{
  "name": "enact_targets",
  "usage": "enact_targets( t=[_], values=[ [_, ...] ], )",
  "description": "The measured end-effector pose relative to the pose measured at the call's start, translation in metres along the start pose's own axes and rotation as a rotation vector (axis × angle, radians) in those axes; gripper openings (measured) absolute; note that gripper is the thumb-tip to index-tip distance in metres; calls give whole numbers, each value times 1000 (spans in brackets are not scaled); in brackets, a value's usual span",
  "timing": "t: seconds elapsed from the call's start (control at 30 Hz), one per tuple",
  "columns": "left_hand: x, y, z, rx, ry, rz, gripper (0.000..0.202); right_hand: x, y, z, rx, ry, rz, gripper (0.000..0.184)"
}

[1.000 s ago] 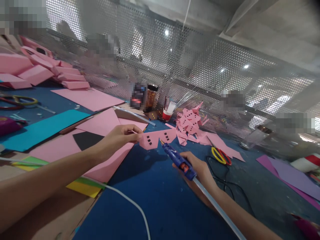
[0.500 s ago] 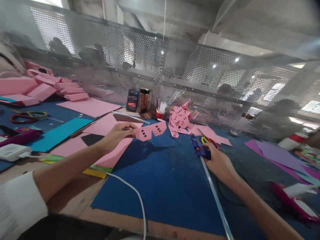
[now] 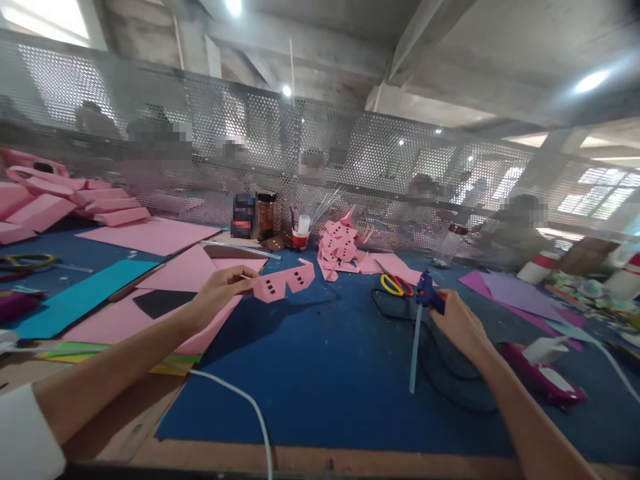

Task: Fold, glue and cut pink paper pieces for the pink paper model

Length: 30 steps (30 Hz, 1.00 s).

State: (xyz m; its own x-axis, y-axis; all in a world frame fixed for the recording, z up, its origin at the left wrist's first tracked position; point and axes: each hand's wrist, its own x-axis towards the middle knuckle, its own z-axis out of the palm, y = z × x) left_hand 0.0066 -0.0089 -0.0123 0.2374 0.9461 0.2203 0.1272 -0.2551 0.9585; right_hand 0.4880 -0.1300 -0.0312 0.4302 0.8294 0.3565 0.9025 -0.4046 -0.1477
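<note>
Between the fingers of my left hand point(image 3: 227, 285) is one end of a pink paper cutout point(image 3: 273, 287) with small black squares, held up above the blue mat point(image 3: 300, 373). My right hand point(image 3: 459, 321) is closed around the handle of a dark blue glue gun point(image 3: 426, 293). A long clear glue stick point(image 3: 415, 353) sticks out of the gun toward me. Yellow and red scissors point(image 3: 397, 285) lie just left of the gun. Farther back, a heap of similar pink cutouts point(image 3: 340, 245) with black squares stands on the table.
Pink sheets point(image 3: 150, 233), a teal strip point(image 3: 90, 293) and folded pink pieces point(image 3: 120, 210) lie left. A white cable point(image 3: 240, 393) crosses the front. A brown jar point(image 3: 267, 217) stands by the mesh screen point(image 3: 370, 160). Purple sheets point(image 3: 525, 297) and a magenta device point(image 3: 543, 377) lie right.
My right hand has moved the glue gun to the right, away from the pink heap, and more of the scissors shows. My left hand still holds the cutout. The view has shifted a little.
</note>
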Motion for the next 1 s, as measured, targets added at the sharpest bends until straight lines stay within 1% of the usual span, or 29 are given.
enact_targets(
  t=[0.07, 0.13, 0.3, 0.37, 0.6, 0.7, 0.83, 0.93, 1.0],
  values=[
    [-2, 2, -2, 4, -40, -4, 30, 4, 8, 5, -11, -32, 17, 48],
    [-1, 0, -3, -4, -51, -8, 29, 6, 14, 12, -15, -57, 13, 48],
    [6, -12, -1, -2, 23, -23, 38, 8, 25, 27, -20, -114, -12, 45],
    [7, -15, 0, 6, 27, -21, 39, 9, 28, 32, -25, -123, -9, 44],
    [4, -11, 1, 6, 14, 4, 36, 10, 35, 40, -46, -142, 2, 47],
    [2, -6, 1, -9, 8, 6, 34, 11, 35, 39, -66, -159, -3, 45],
    [-3, 3, 0, -33, -60, -3, 31, 8, 35, 33, -92, -187, -25, 46],
    [-3, 5, 0, -51, -75, -4, 30, 0, 34, 20, -115, -185, -22, 50],
    [-1, 3, 0, -64, -64, -2, 31, -5, 30, 7, -131, -147, -16, 51]
  ],
)
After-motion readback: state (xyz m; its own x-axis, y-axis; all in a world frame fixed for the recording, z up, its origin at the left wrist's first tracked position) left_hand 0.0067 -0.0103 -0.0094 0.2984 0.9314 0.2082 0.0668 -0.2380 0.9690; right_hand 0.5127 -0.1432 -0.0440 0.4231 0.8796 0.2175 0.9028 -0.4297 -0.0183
